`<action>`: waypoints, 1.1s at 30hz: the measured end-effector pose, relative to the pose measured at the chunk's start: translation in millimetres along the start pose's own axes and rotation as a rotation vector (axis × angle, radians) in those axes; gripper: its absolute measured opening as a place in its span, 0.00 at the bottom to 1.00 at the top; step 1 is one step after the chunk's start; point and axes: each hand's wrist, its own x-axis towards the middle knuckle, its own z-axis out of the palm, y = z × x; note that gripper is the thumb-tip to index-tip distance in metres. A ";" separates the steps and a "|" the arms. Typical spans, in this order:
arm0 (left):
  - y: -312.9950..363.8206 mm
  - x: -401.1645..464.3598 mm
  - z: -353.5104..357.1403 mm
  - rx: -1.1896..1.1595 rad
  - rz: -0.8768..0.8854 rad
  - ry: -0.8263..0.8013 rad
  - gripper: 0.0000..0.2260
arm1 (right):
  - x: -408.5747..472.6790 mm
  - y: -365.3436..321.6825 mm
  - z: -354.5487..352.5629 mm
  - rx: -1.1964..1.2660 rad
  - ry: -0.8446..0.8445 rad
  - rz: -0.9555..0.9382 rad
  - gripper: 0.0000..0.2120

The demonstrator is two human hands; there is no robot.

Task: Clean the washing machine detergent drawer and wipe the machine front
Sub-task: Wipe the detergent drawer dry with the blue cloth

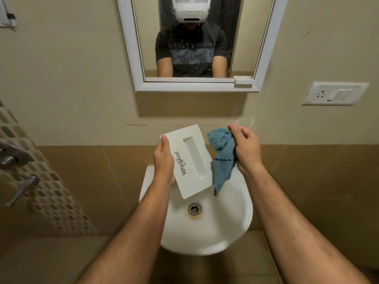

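My left hand (pixel 164 160) grasps the drawer (pixel 189 160); right hand (pixel 247 149) clutches the cloth (pixel 222 158) beside it, wiping its face next

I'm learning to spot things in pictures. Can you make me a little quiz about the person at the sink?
1. True or false: the left hand holds the white detergent drawer over the sink.
2. What does the right hand grip?
A. a sponge
B. a blue cloth
C. a brush
3. Fill in: the cloth is ____ the drawer front, touching or apart?

Key:
1. True. The thumb lies on the drawer's front face, which shows a brand name and a recessed handle.
2. B. The cloth hangs down from the hand's curled fingers.
3. Apart. It hangs just beside the drawer's right edge, so wiping has not begun.
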 end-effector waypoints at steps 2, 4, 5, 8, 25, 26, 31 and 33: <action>2.9 -1.3 -0.8 0.000 -0.020 -0.027 0.18 | -0.5 -10.8 26.1 -0.012 -0.027 -0.069 0.08; 9.2 -4.5 -1.6 0.012 -0.030 -0.049 0.18 | -2.5 -18.7 55.3 -0.069 -0.092 -0.113 0.08; 12.7 -6.0 -1.6 0.013 -0.031 -0.057 0.18 | -6.1 -21.6 70.2 -0.116 -0.139 -0.145 0.08; 20.8 -5.4 -4.7 -0.029 -0.036 -0.072 0.16 | -19.4 -13.3 105.2 -0.510 -0.263 -0.382 0.12; 52.3 -5.5 -31.7 -0.255 -0.209 -0.312 0.25 | -84.5 27.4 139.4 -1.166 -0.212 -0.677 0.24; 51.8 -4.3 -31.7 -0.261 -0.219 -0.298 0.25 | -86.6 28.6 139.3 -1.166 -0.225 -0.671 0.25; 49.0 3.5 -31.7 -0.290 -0.262 -0.314 0.25 | -90.6 33.3 138.0 -1.131 -0.262 -0.626 0.25; 49.9 4.3 -30.1 -0.301 -0.255 -0.309 0.25 | -87.4 34.5 137.4 -1.118 -0.249 -0.687 0.24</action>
